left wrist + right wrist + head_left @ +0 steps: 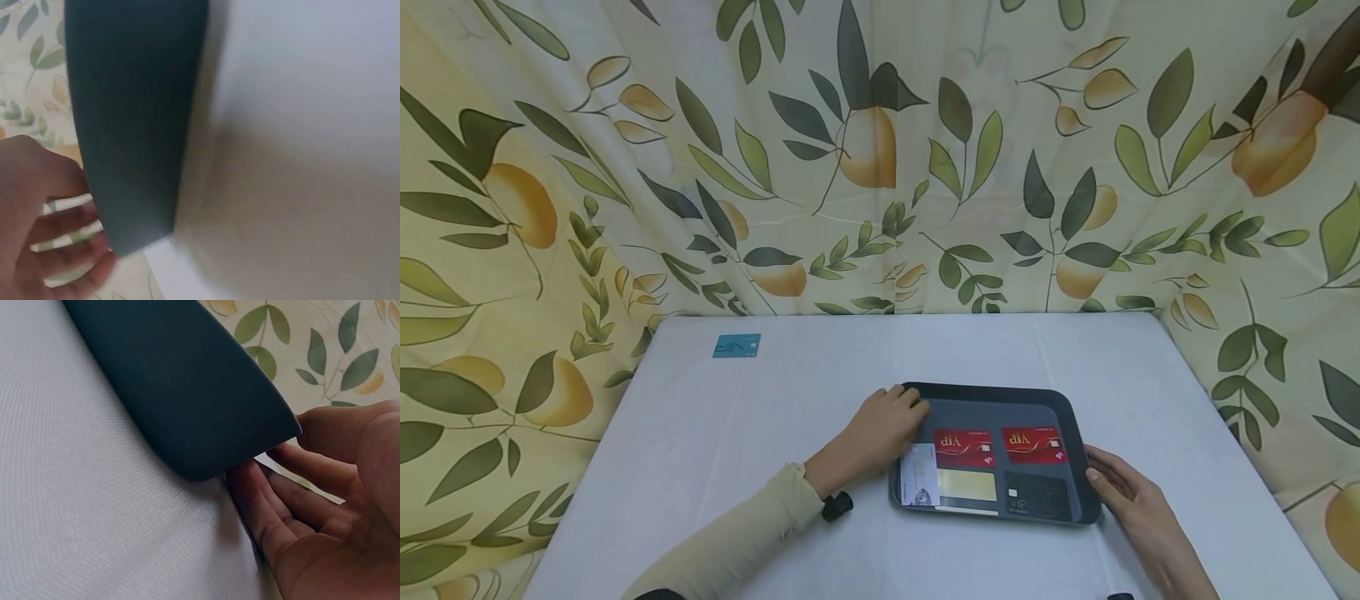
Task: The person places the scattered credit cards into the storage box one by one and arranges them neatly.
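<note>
A dark rectangular tray (985, 392) sits on the white-covered table, a little right of the middle. My left hand (883, 425) grips its far left corner, fingers bent over the rim; the left wrist view shows the tray's dark outer wall (134, 125) beside the fingers. At the right side, my right hand (337, 481) holds the edge, thumb at the rim and fingertips at the underside. Inside lie two red VIP cards, one left (964, 448) and one right (1033, 445), a pale card (919, 475), a gold card (966, 484) and a black VIP card (1037, 497).
A blue card (736, 346) lies alone near the table's far left edge. Behind the table (760, 400) hangs a curtain (970, 233) printed with leaves and fruit. A small black object (837, 506) shows beside the left wrist.
</note>
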### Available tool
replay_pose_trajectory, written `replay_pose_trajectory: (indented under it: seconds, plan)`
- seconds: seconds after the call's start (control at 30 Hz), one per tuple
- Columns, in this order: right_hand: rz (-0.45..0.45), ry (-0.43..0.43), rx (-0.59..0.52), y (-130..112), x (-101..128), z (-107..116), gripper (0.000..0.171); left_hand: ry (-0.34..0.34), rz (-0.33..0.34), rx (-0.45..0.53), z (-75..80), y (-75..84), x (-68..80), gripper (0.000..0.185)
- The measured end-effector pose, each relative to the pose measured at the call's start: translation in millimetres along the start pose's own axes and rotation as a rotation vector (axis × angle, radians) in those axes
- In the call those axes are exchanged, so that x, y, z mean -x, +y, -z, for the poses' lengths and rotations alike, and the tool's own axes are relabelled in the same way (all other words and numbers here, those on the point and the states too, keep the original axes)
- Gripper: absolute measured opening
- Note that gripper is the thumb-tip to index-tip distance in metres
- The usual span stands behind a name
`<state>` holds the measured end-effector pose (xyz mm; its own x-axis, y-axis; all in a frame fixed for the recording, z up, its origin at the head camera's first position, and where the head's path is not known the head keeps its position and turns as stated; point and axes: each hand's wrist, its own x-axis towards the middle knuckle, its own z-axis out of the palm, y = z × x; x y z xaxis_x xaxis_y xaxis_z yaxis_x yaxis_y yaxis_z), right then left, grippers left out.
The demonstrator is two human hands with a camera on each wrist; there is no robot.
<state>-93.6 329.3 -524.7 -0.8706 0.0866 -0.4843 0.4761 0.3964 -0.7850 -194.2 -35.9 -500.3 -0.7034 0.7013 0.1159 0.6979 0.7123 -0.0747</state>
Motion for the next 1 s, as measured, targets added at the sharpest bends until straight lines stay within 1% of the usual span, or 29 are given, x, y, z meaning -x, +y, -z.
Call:
replay_pose_trajectory:
  seconds: [0.13,0.2,0.4,0.57,0.73,0.8,1.0]
  plan:
    - [-0.005,-0.004,-0.002,-0.3,-0.8,0.2,0.089,0.073,-0.045,-0.06,1.2,-14.6,3.4,0.024]
    - [-0.009,-0.004,-0.003,-0.4,-1.1,0.4,0.089,0.092,-0.05,-0.084,1.6,-22.5,5.1,0.025]
    - [0.009,-0.002,0.011,1.0,-0.7,-0.2,0.088,0.082,-0.007,-0.122,1.5,-44.7,11.6,0.026]
    - [0.014,0.0,0.015,0.3,-0.8,-0.3,0.087,0.099,0.03,-0.162,-1.9,-65.1,18.2,0.026]
    - [0.0,-0.002,-0.005,-1.1,-1.5,0.0,0.087,0.104,0.088,-0.155,-4.8,-89.0,25.4,0.034]
    - [-0.003,-0.002,-0.004,-1.0,-1.1,-0.2,0.087,0.096,0.106,-0.157,-5.0,-99.1,29.4,0.036]
    - [-0.008,-0.001,0.0,-1.7,-1.4,-0.4,0.086,0.049,0.133,-0.203,-4.0,-128.9,44.8,0.04]
